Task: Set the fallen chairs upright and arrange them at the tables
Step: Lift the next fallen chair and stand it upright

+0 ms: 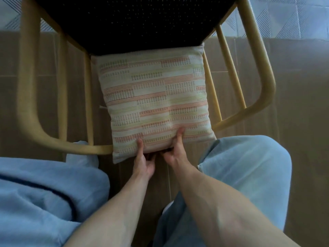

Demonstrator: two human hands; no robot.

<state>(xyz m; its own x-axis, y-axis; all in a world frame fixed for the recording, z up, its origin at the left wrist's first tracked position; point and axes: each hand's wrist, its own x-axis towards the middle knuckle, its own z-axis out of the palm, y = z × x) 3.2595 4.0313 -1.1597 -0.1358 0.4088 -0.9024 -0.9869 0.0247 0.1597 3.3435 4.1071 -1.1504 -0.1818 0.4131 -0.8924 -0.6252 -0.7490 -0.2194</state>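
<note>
Both hands held the cushion at its near edge, against the back of the yellow chair.

The chair (256, 72) stood just in front of the person, seen from above, with its dark seat (135, 20) at the top and its curved rail and thin spindles around the patterned cushion (153, 97). The left hand (144, 162) and the right hand (175, 154) each pinched the near edge of the cushion, thumb on the upper face and the other fingers curled below, probably to keep it flat against the backrest while it was settled in place. The person's knees in pale blue trousers (249, 168) were on both sides. No table was visible, so I judged that the arranging was not finished.
</note>
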